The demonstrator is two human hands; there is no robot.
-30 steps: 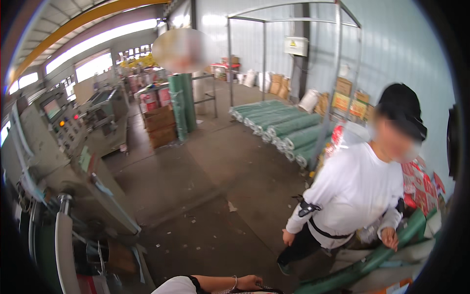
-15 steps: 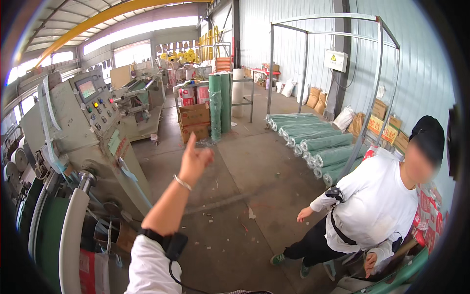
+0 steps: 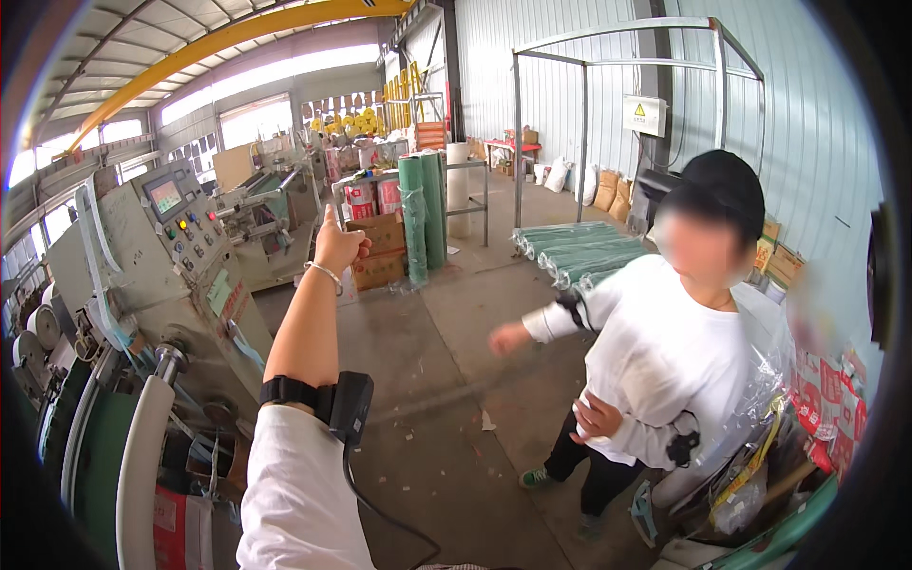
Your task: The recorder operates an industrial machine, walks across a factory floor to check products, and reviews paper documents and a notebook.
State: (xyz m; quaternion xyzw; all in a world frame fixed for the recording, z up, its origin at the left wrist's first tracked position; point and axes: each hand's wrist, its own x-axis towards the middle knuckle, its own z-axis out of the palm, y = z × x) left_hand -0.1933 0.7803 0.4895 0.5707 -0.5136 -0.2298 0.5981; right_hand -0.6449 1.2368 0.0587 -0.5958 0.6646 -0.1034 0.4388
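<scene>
My left hand [image 3: 339, 252] is raised at the end of an outstretched arm, with the index finger straight and the other fingers curled. It holds nothing and touches nothing. A bracelet [image 3: 325, 275] circles the wrist, and a black strapped-on device [image 3: 351, 407] with a cable sits on the forearm. Beyond the hand, in line with it, are cardboard boxes [image 3: 380, 269] and upright green rolls [image 3: 411, 218]. My right hand is out of view.
On the left stands a machine with a control panel [image 3: 182, 220] and a pale roller [image 3: 142, 465]. A person in a white top [image 3: 655, 351] stands at right, an arm held out. Wrapped green rolls [image 3: 579, 249] lie under a metal frame [image 3: 518, 133].
My arm has stretched further forward and its hand has risen slightly and shifted left, index finger still extended. The other person has come nearer and leftward, lifting both hands.
</scene>
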